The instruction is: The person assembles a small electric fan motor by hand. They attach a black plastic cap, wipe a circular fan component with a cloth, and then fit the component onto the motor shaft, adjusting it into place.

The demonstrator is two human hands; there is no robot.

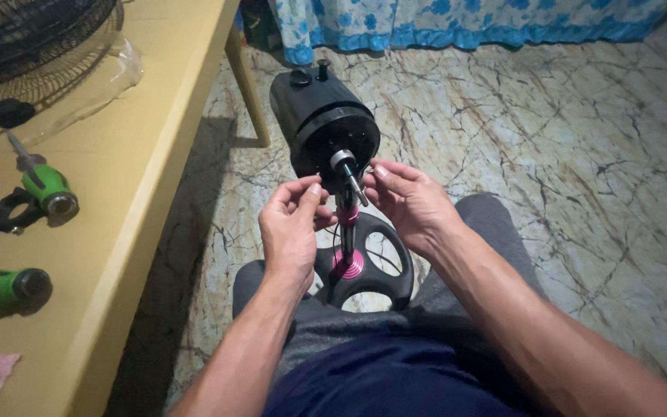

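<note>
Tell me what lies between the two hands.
In the head view, the metal motor shaft of the black fan motor housing juts out between the left hand and the right hand, above the stand's pink-collared pole.

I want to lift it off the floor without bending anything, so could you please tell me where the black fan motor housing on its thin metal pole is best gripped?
Grip the black fan motor housing around its round body, from both sides. Its metal shaft juts toward the person and looks thin; avoid it.

Screwdrivers (44,185) on table (156,116), left
</note>
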